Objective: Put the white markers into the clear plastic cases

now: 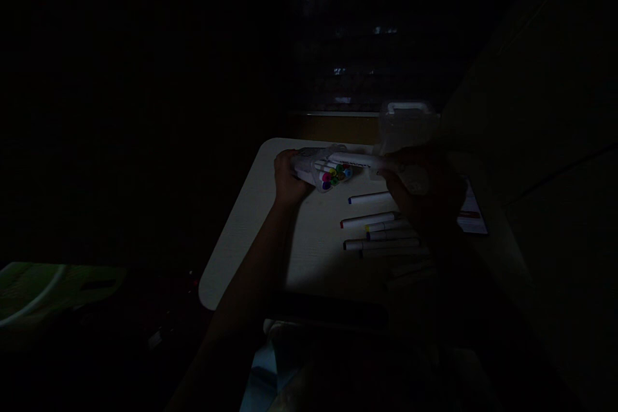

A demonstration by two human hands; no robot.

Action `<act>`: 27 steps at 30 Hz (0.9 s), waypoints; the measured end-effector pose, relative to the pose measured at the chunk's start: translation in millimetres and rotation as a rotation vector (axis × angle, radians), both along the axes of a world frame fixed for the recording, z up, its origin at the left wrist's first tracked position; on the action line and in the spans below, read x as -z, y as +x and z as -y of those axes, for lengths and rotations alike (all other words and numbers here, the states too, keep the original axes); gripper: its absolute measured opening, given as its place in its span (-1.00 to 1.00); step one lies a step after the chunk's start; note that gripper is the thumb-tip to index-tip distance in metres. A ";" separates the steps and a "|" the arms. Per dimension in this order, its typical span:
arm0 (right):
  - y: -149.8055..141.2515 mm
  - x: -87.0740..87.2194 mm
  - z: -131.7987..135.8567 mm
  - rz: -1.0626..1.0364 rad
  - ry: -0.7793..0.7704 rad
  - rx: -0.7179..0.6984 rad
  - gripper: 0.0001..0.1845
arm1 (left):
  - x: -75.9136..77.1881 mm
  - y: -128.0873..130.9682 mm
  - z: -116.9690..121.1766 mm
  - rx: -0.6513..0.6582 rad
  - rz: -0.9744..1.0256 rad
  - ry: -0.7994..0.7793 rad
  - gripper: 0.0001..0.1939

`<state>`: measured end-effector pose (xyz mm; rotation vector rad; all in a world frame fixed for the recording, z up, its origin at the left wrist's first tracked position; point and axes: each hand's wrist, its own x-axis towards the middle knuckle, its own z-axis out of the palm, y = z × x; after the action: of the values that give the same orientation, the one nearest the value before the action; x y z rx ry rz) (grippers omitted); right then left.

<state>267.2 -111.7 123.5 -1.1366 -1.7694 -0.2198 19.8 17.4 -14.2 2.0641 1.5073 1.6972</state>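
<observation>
My left hand [288,178] is wrapped round a clear plastic pouch [306,164] lying on its side above the white table [251,219]. Coloured marker ends [334,175] in pink, green, yellow and blue face right from its mouth. Between the fingers of my right hand [410,183] is a white marker [357,159], held almost level, its far end at the top of the pouch's opening. Below that hand several loose markers lie roughly side by side, among them a red-tipped marker [367,220] and a blue-tipped marker [369,197]. Deep shadow hides part of my right hand.
A clear plastic case [405,122] with a white handle stands at the table's back right. A printed sheet or booklet [474,214] lies by the right edge. Something green [43,293] shows at the lower left. Most of the room is very dark.
</observation>
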 end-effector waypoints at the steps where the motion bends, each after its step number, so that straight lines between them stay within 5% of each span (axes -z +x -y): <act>1: -2.5 1.2 -0.5 0.021 0.006 0.007 -0.96 | 0.3 0.1 -0.1 -0.004 -0.003 0.002 -0.43; 27: -12.6 19.1 -15.4 0.068 -0.081 -0.149 -0.89 | 3.2 -1.0 -2.3 0.008 -0.015 0.041 -0.45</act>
<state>254.6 -96.3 104.4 -1.0595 -1.9292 -0.0995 18.8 19.7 -17.4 2.1047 1.4779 1.7284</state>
